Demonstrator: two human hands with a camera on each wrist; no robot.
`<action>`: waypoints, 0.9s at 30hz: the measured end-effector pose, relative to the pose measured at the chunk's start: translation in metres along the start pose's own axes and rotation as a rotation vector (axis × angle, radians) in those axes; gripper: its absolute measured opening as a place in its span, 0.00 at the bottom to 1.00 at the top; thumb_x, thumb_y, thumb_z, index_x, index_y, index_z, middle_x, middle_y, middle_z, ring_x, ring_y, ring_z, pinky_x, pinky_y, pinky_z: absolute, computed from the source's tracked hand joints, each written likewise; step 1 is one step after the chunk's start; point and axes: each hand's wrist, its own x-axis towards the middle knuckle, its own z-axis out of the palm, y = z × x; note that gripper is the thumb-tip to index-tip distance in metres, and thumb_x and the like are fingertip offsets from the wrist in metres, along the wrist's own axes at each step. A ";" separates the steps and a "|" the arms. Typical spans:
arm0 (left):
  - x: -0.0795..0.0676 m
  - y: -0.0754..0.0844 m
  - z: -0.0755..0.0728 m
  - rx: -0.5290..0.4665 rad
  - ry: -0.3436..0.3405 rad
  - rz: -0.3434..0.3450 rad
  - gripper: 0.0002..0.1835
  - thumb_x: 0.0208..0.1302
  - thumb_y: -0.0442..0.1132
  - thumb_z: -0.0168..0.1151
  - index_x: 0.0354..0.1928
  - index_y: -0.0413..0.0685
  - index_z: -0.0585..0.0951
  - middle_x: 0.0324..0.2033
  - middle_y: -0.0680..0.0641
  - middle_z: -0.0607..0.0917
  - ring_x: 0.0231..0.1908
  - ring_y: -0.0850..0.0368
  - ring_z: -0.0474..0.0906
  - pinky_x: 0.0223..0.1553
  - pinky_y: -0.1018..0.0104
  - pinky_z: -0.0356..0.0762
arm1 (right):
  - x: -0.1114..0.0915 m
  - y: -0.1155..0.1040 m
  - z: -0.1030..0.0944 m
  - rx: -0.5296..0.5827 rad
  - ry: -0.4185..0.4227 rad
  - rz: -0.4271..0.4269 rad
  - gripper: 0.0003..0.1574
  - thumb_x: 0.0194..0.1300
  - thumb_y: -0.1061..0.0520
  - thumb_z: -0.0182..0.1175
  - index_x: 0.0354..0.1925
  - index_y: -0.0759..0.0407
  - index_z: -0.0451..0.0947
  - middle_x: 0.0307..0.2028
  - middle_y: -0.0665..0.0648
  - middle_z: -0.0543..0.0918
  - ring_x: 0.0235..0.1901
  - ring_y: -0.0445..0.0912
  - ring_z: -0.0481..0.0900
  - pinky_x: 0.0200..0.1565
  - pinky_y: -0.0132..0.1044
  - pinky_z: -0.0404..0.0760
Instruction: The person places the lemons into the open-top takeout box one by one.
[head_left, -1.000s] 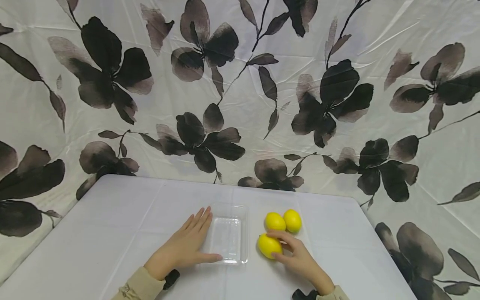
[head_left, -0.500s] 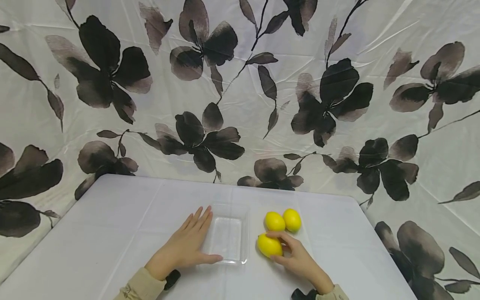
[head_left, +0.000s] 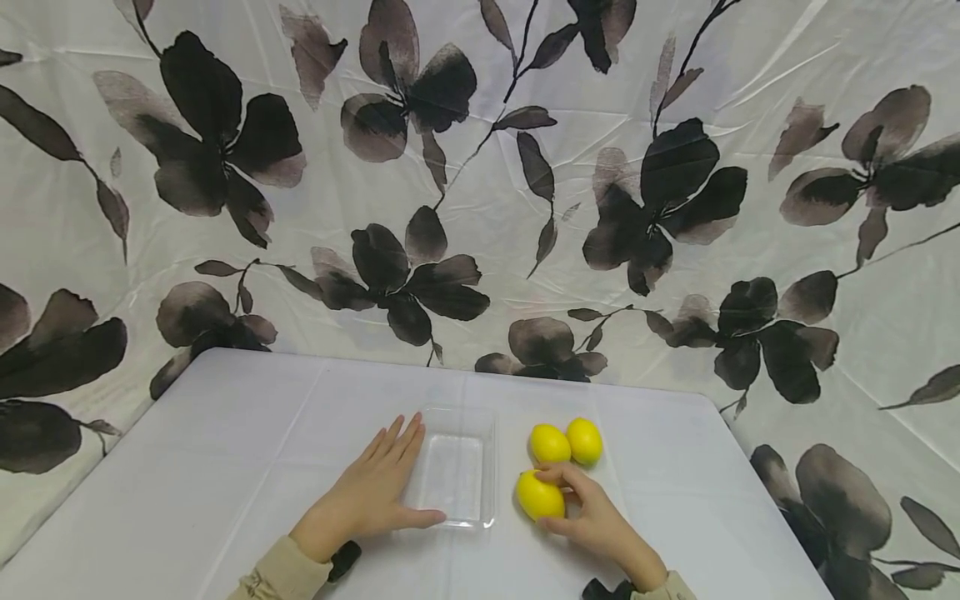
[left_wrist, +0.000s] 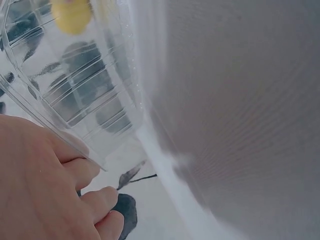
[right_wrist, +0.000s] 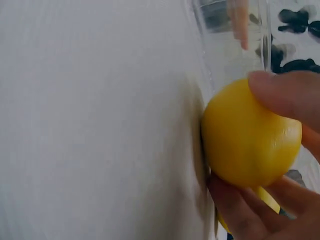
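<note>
A clear plastic container point(head_left: 453, 479) stands on the white table, and my left hand point(head_left: 367, 492) rests along its left side with fingers straight and thumb spread at the near corner. In the left wrist view the fingers lie against the wall of the clear container point(left_wrist: 85, 85). My right hand point(head_left: 592, 508) grips the nearest yellow lemon point(head_left: 538, 495), thumb on the near side and fingers on the far side. The right wrist view shows this lemon point(right_wrist: 250, 135) between thumb and fingers, low at the tabletop. Just behind it sit two more lemons, one left point(head_left: 550, 443) and one right point(head_left: 585, 441).
The white-covered table point(head_left: 225, 467) reaches back to a hanging cloth point(head_left: 525, 250) printed with dark flowers. A dark wrist strap point(head_left: 343, 560) shows at the left sleeve, another dark piece point(head_left: 606, 588) by the right sleeve.
Hardly anything differs: the right hand's fingers shift slightly on the lemon, which turns a little. The left hand, container and other lemons stay in place.
</note>
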 end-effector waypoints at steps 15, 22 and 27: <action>-0.001 0.003 -0.003 -0.006 -0.003 -0.002 0.67 0.51 0.80 0.56 0.76 0.33 0.52 0.77 0.38 0.47 0.76 0.40 0.39 0.74 0.44 0.42 | -0.001 -0.001 -0.004 -0.033 -0.051 -0.059 0.34 0.49 0.56 0.78 0.52 0.49 0.74 0.65 0.58 0.74 0.50 0.45 0.77 0.45 0.36 0.83; -0.002 0.004 -0.003 -0.014 -0.003 -0.008 0.66 0.51 0.79 0.57 0.76 0.33 0.52 0.77 0.39 0.46 0.76 0.40 0.39 0.74 0.45 0.41 | -0.002 -0.002 -0.001 -0.064 -0.041 -0.100 0.38 0.47 0.49 0.80 0.54 0.49 0.73 0.62 0.56 0.76 0.54 0.47 0.76 0.45 0.36 0.83; -0.002 0.005 -0.003 -0.018 -0.006 -0.018 0.66 0.51 0.79 0.57 0.76 0.33 0.51 0.77 0.38 0.46 0.76 0.40 0.38 0.74 0.44 0.42 | -0.001 0.001 0.000 -0.077 -0.067 -0.100 0.37 0.49 0.51 0.79 0.53 0.48 0.71 0.64 0.58 0.75 0.59 0.49 0.75 0.47 0.36 0.82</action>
